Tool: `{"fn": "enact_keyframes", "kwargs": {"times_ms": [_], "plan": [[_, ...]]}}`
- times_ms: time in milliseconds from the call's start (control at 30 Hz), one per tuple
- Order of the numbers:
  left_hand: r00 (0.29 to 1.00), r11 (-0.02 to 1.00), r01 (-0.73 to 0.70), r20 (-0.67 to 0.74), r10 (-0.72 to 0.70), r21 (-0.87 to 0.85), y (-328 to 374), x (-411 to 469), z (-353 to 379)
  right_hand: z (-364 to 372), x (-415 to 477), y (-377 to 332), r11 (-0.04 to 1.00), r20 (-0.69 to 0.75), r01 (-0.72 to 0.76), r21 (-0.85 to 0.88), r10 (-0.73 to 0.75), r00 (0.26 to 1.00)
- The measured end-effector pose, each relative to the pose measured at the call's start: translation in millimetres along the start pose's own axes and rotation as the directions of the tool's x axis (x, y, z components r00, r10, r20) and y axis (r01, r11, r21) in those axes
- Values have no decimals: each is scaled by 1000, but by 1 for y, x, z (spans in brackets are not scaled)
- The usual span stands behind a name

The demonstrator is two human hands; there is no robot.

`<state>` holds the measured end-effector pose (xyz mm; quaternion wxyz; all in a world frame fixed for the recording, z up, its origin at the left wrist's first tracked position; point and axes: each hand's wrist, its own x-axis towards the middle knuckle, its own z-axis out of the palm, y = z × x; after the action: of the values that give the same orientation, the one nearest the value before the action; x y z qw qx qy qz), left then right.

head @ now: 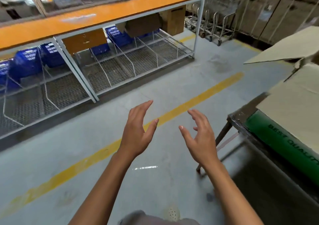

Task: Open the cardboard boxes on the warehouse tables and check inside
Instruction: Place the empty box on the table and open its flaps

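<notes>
A large cardboard box (pixel 293 104) with a green printed band stands on a dark metal table (pixel 241 119) at the right edge. Its top flaps are up and spread; the inside is hidden from here. My left hand (pixel 138 129) and my right hand (pixel 200 135) hover over the grey floor in the middle of the view, palms facing each other. Their fingers are relaxed and hold nothing. Both are left of the box and apart from it. More cardboard boxes (pixel 172 19) stand under the far orange table.
A long orange-topped table (pixel 96 19) with wire-mesh shelves beneath runs along the far side, with blue plastic baskets (pixel 25 64) under it. A yellow line (pixel 189 104) crosses the floor. Metal trolleys (pixel 214 26) are parked at the back right.
</notes>
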<state>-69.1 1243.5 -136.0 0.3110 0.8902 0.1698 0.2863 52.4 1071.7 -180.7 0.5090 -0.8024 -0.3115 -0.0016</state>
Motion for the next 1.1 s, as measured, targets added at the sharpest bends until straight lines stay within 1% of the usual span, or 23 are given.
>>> {"fn": "enact_keyframes", "kwargs": {"times_ms": [100,267,367,500,633,767,867,1033,1100], "plan": [[1000,1000,-28,-5,28,1,-9,48,11,4,45,8,1000,-15,19,-1,-19,1000],[996,996,-87,27,87,-4,-46,159,48,14,141,36,1000,-105,-19,-6,19,994],[990,990,-133,50,135,-39,-72,234,75,22,204,59,999,-176,-33,-13,30,984],[966,969,-237,89,242,-63,-112,346,112,34,296,90,998,-279,-64,-21,56,959],[938,945,-298,140,316,-134,-124,454,137,36,385,104,993,-392,-115,-22,97,915],[896,904,-379,168,412,-199,-120,554,168,24,459,109,990,-487,-139,13,128,864],[855,871,-419,211,474,-257,-107,610,201,7,497,123,986,-555,-166,-23,125,822],[757,776,-556,204,620,-297,-74,692,272,-24,551,164,968,-650,-242,-60,146,746],[719,746,-588,220,659,-314,-57,719,307,-43,566,181,960,-680,-265,-88,136,720]]}}
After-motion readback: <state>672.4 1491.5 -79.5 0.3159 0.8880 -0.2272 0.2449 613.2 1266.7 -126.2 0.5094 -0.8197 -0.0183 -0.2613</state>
